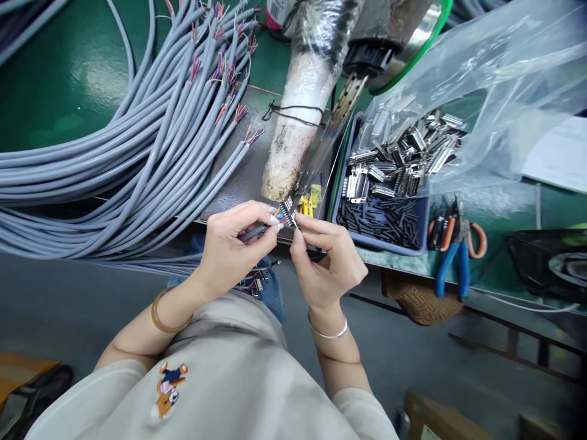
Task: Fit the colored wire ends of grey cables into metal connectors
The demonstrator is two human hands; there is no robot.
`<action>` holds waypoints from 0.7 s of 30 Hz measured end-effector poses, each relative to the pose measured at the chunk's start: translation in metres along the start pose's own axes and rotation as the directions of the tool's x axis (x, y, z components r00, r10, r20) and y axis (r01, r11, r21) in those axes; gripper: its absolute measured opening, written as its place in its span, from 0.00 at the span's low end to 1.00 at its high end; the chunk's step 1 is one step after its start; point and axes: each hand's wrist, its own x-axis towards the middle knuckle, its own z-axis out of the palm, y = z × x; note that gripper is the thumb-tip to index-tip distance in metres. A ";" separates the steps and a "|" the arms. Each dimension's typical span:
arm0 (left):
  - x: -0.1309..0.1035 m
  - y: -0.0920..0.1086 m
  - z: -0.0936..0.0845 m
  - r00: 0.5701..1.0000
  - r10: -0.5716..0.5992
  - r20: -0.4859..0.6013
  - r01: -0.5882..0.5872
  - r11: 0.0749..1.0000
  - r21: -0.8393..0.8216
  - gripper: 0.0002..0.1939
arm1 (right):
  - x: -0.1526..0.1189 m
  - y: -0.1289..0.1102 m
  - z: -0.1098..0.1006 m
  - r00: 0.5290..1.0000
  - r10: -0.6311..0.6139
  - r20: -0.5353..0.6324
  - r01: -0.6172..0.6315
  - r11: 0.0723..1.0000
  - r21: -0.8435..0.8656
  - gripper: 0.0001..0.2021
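A grey multi-core cable [252, 233] is held in midair near the middle of the view, its sheathed end pointing right and slightly up. From it fan short coloured wires [279, 216], blue and orange-red among them, reaching a small metallic D-sub connector [288, 211] with a row of contacts. The connector sits tilted, slanting down to the right; whether each wire is joined cannot be made out.

One left hand [229, 244] and one right hand [328, 256]; one connector [288, 212] and one cable [253, 233] at their fingertips; two bangles, one tan [158, 311], one silver; one blue bin [424, 229]; dozens of metal connectors [358, 184] and black sleeves [380, 220], too heaped to count; many gray cables [105, 156], overlapping and uncountable; one blue-handled tool [444, 269]; one embroidered bear [167, 391].
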 end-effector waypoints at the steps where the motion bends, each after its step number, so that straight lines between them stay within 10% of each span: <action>1: 0.001 0.000 -0.001 1.000 0.023 0.006 -0.023 1.000 0.021 0.04 | 0.001 0.000 0.000 1.000 -0.007 -0.001 0.007 1.000 -0.003 0.10; 12: 0.011 0.007 -0.005 0.977 0.211 0.022 -0.212 0.966 0.147 0.06 | 0.009 -0.003 0.002 1.000 -0.011 -0.028 0.011 1.000 -0.015 0.11; 21: 0.009 0.003 -0.005 0.995 -0.076 0.070 0.075 0.997 0.012 0.03 | 0.001 0.003 -0.002 0.995 -0.098 0.037 0.100 0.994 -0.047 0.10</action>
